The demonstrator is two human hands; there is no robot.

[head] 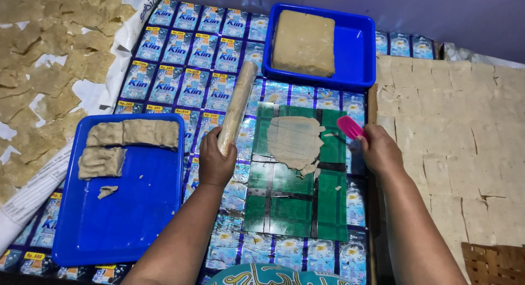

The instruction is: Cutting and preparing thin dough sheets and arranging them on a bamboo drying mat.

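My left hand (215,162) grips the near end of a dough-coated rolling pin (237,105) that points away from me, left of a green board (290,197). A thin, flattened sheet of beige dough (294,141) lies on the far half of that board. My right hand (379,151) holds a pink scraper (350,127) at the board's right edge, close to the dough sheet.
A blue tray (126,214) at my left holds slabs of dough (134,134). A second blue tray (355,50) farther away holds a large dough block (303,42). Cut dough squares (454,132) cover the surface at right; dried pieces (49,71) lie on paper at left.
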